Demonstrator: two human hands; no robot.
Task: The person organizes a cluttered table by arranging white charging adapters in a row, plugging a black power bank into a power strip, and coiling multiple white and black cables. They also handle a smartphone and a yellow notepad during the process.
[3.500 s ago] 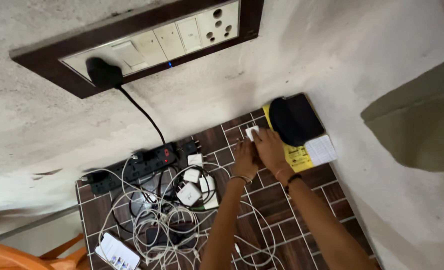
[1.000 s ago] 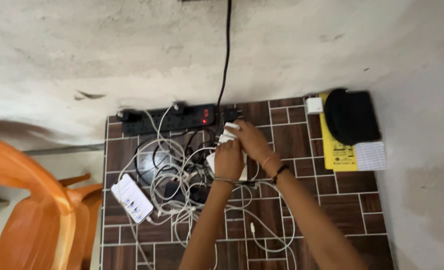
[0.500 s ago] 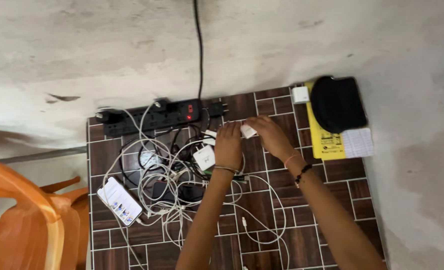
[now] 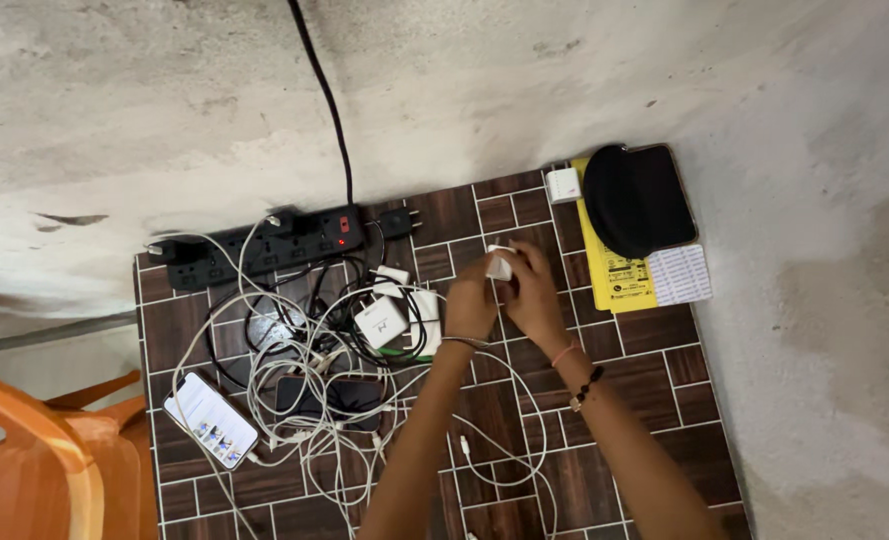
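Both hands meet over the tiled surface [image 4: 604,420]. Left hand [image 4: 472,300] and right hand [image 4: 534,298] each close their fingers on one small white charger [image 4: 500,266], held just above the tiles, right of the cable tangle [image 4: 334,370] and power strip [image 4: 264,250].

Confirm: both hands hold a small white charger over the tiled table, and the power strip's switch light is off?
Not quite. The head view shows the power strip switch glowing red, so it is on. The left hand and right hand do hold the small white charger over the tiled table.
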